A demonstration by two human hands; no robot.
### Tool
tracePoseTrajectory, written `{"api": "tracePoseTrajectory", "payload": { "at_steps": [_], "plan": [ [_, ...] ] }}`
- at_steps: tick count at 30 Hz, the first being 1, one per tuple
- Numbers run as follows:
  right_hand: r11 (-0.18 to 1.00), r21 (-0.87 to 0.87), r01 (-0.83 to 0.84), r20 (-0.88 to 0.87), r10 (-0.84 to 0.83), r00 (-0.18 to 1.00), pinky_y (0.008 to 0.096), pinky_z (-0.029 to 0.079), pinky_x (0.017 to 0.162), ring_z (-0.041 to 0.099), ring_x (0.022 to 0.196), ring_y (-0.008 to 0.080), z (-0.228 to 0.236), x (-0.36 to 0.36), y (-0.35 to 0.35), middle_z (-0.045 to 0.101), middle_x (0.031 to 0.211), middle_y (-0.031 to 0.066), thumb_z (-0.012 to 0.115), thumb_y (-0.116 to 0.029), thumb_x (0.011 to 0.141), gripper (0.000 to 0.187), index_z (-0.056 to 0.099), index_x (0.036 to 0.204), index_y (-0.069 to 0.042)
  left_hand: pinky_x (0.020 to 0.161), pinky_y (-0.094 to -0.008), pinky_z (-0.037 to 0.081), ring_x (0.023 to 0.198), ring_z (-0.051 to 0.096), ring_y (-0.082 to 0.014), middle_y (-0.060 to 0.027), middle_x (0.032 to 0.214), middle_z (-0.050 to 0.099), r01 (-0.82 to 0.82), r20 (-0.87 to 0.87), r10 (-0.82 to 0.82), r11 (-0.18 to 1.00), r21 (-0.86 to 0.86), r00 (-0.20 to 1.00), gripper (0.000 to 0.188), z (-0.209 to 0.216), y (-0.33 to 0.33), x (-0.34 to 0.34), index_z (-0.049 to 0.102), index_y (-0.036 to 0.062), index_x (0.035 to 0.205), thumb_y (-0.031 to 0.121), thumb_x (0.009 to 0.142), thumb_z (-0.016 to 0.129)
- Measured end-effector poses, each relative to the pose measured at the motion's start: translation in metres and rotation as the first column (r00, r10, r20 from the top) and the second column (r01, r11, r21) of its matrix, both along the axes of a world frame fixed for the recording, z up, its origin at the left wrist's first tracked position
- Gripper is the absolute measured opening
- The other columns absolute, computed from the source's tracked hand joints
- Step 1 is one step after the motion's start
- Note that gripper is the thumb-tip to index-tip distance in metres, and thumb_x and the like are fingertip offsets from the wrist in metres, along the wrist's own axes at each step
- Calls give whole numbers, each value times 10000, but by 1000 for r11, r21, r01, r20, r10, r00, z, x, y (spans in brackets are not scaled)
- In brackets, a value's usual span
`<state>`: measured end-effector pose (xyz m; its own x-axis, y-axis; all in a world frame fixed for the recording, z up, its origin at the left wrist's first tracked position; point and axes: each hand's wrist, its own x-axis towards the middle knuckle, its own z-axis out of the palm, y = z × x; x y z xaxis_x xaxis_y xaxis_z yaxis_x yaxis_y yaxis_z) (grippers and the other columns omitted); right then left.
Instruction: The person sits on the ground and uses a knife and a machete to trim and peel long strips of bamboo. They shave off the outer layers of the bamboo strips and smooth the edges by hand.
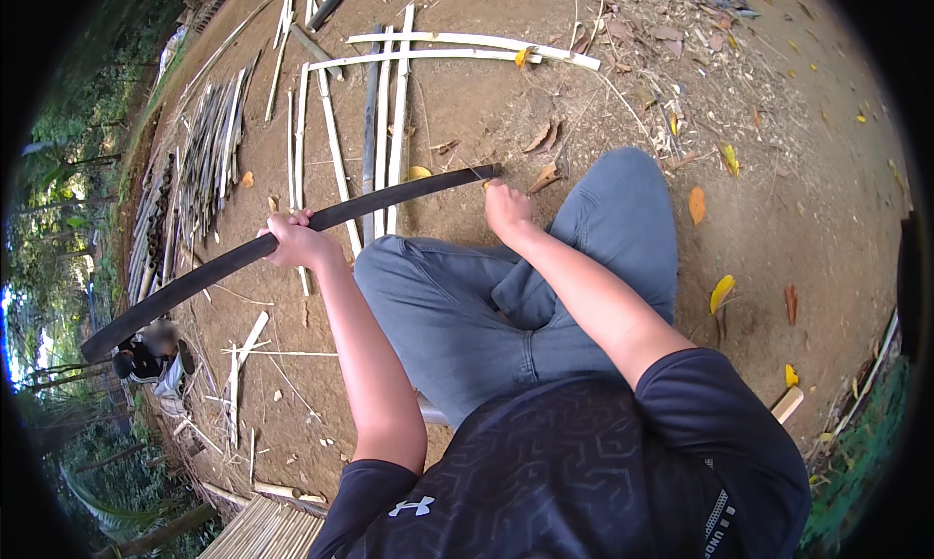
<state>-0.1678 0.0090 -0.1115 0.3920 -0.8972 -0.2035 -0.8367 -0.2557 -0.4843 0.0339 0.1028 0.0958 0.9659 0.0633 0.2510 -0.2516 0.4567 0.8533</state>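
A long, dark, slightly curved pole, perhaps bamboo (389, 198), slants across in front of me, its left end low and its right end above my lap. My left hand (295, 240) is closed around its middle. My right hand (509, 209) is a closed fist just by the pole's right end. From that fist a thin, knife-like tool (478, 173) reaches to the pole's tip; most of it is hidden in my fingers. I sit with bent legs in grey trousers (593, 228) under the pole.
Pale split strips (399, 121) lie crossed on the bare dirt ahead. A pile of thin poles (214, 150) lies at the left. Another person (161, 360) is beyond the pole's left end. Bundled slats (263, 530) sit at the lower left. Dry leaves (697, 205) are scattered to the right.
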Motion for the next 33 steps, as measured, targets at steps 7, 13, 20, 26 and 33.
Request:
{"api": "tracePoseTrajectory", "payload": {
  "at_steps": [7,13,20,26,33],
  "plan": [
    [991,118,65,-59,-59,997,421,584,794,711,964,321,-18,-7,-19,724,1017,174,555,-55,879,196,731,964,-52,474,-303,450,464,422,-126,-17,587,416,25,21,-25,1000,11,999,236,4,1,-4,339,88,759,-78,824,493],
    [998,60,-6,-13,7,1000,434,589,770,717,928,341,0,-3,-9,722,986,199,561,-50,870,176,723,933,-27,477,-300,451,465,430,-123,-18,583,416,-22,10,22,1000,10,1000,234,5,0,-7,344,87,733,-75,819,490],
    [998,-45,-39,-31,38,999,416,594,738,725,901,327,-13,4,-6,726,962,191,571,-68,873,167,723,935,-37,476,-303,458,460,431,-129,-16,585,418,-27,-14,27,999,24,1000,241,3,7,-4,344,77,732,-87,809,504],
    [999,10,37,-65,-37,997,406,601,706,733,871,305,-28,1,-14,730,956,183,541,-34,883,183,713,945,-27,480,-296,466,470,421,-122,-16,612,435,-68,-38,68,998,0,997,168,-4,3,7,389,34,813,-79,815,513],
    [993,-120,-24,-29,20,999,399,601,668,737,826,302,-22,14,0,733,896,181,542,-45,886,154,691,914,-14,473,-290,458,467,423,-121,-7,592,416,-67,-39,68,997,28,997,223,-4,16,3,354,78,742,-45,832,518]
  ]
}}
